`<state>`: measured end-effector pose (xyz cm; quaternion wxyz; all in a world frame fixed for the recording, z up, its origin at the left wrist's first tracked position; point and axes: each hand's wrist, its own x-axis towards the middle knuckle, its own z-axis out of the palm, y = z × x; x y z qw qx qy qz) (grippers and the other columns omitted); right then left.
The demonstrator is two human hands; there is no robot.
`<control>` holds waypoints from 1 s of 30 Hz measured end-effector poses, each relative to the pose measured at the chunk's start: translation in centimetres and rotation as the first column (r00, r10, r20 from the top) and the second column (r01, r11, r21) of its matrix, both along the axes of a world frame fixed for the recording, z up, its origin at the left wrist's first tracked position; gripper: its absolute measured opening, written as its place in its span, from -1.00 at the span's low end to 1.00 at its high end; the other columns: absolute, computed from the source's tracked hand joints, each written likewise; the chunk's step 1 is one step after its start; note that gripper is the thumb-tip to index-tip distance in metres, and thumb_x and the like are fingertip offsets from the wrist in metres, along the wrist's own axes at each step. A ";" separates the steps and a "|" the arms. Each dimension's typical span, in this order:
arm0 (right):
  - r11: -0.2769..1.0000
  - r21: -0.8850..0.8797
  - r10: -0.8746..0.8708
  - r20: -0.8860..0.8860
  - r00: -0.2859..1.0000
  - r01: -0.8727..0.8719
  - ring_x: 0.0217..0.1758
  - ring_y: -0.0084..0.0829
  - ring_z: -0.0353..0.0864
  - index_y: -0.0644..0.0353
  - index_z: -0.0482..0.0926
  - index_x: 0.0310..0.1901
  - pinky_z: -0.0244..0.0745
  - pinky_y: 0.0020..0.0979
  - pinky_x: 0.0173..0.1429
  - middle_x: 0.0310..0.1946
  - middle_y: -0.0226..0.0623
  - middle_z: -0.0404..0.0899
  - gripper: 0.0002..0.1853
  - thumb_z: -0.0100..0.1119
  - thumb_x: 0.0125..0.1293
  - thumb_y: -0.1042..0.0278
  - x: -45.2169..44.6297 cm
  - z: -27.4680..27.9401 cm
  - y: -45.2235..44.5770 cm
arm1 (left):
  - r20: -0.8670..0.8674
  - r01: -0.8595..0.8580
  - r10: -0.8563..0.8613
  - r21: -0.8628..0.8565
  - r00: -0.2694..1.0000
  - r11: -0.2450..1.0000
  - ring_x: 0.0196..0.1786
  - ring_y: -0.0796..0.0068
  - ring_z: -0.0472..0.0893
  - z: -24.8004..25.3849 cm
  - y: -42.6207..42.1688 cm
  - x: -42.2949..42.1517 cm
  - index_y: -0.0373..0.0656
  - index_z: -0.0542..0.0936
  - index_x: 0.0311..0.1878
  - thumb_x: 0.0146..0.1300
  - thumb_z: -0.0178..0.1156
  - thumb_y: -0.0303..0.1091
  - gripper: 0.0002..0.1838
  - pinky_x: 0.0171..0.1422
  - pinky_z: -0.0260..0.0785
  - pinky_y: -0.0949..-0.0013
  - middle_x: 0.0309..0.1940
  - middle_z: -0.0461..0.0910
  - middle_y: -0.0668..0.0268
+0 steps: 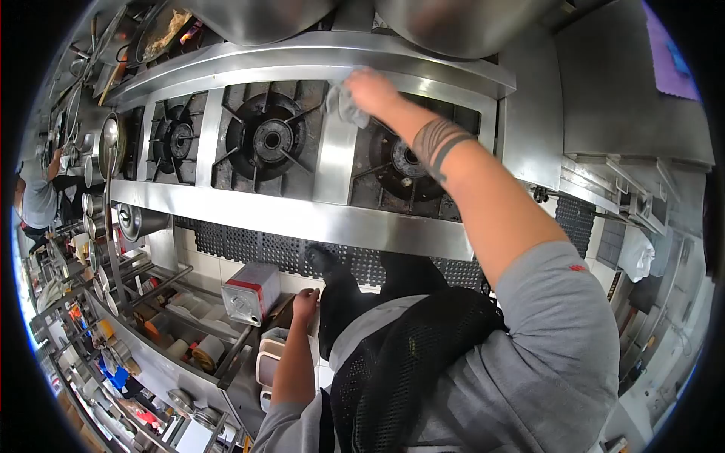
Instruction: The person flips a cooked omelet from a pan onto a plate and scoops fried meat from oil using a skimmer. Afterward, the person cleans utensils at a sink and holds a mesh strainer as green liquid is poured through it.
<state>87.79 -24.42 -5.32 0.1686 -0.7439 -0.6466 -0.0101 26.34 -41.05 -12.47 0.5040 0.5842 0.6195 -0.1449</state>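
Observation:
My right hand [370,89] is closed on a grey cloth [346,106], reaching far over a gas stove. The cloth rests on the upper end of a steel strip [337,162] between two burners. Black grates surround the middle burner [272,140]; the right burner [408,158] is partly covered by my right forearm. Low at my side, my left hand [306,302] hangs with its fingers curled in, and no object shows in it. Near that hand stands a square metal tin [251,293] with a red band.
Large steel pots [260,19] stand behind the stove's raised ledge [302,54]. A ladle [111,140] lies by a pan at the left. Food sits in a wok [162,38] at upper left. Another person [39,192] is at far left. A perforated black mat [234,241] covers the floor.

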 end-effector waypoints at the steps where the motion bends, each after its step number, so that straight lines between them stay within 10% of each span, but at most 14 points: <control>1: 0.986 -0.100 -0.138 -0.047 0.989 0.133 0.11 -0.09 0.63 0.16 0.68 -0.17 0.61 -0.10 0.15 -0.04 -0.18 0.66 -0.78 0.05 0.25 0.39 1.0 2.1 -1.3 | -0.034 0.067 -0.068 -0.015 0.997 0.998 -0.42 0.45 0.69 -0.1 -0.7 -1.1 -0.31 0.71 -0.15 0.33 0.22 -0.12 -0.63 -0.37 0.48 0.36 -0.42 0.71 0.20; 4: 0.953 -0.200 -0.215 0.089 0.972 0.229 0.03 -0.04 0.68 0.21 0.67 -0.19 0.61 -0.06 0.13 -0.10 -0.04 0.67 -0.80 0.11 0.19 0.44 6.2 3.9 -9.3 | -0.074 0.008 -0.019 -0.145 0.997 0.989 -0.27 0.36 0.73 2.7 -2.5 -1.5 -0.41 0.68 -0.07 0.30 0.26 -0.14 -0.57 -0.12 0.56 0.30 -0.28 0.74 0.09; 13: 0.820 -0.348 -0.268 0.469 0.842 0.455 0.03 -0.12 0.67 0.23 0.65 -0.15 0.47 -0.08 0.26 -0.08 -0.08 0.67 -0.78 0.05 0.27 0.38 8.6 6.7 -26.6 | 0.055 0.110 -0.106 -0.075 0.993 0.991 -0.41 0.52 0.60 3.0 -0.7 -1.9 -0.29 0.69 -0.19 0.38 0.18 -0.19 -0.69 -0.30 0.39 0.39 -0.46 0.65 0.34; 18: 0.649 -0.595 -0.308 0.364 0.879 0.474 -0.08 0.00 0.66 0.26 0.67 -0.27 0.55 -0.03 0.07 -0.23 0.01 0.69 -0.80 0.19 0.10 0.37 -2.8 5.8 -33.0 | 0.251 -0.082 0.103 -0.092 0.962 0.992 -0.34 0.51 0.65 5.6 3.3 -2.2 -0.30 0.64 -0.05 0.39 0.21 -0.15 -0.65 -0.26 0.40 0.43 -0.36 0.66 0.30; 22: 0.509 -0.599 -0.661 0.188 0.726 0.618 -0.04 0.12 0.65 0.28 0.64 -0.22 0.56 -0.02 0.09 -0.20 0.12 0.67 -0.75 0.19 0.05 0.39 -14.5 5.1 -38.5 | 0.231 -0.026 0.048 -0.098 0.972 0.995 -0.30 0.52 0.66 5.0 7.1 -7.4 -0.31 0.63 0.01 0.40 0.22 -0.11 -0.61 -0.25 0.41 0.43 -0.32 0.67 0.27; 30: 0.802 -0.271 -0.598 -0.344 0.724 0.533 0.13 0.08 0.56 0.31 0.63 -0.11 0.47 -0.05 0.18 0.03 0.12 0.60 -0.65 0.22 0.03 0.40 -29.6 5.4 -19.3 | 0.078 0.143 -0.151 0.097 0.986 0.985 -0.36 0.33 0.74 3.1 15.2 -24.0 -0.37 0.66 0.00 0.32 0.23 -0.05 -0.51 -0.20 0.55 0.22 -0.29 0.74 0.04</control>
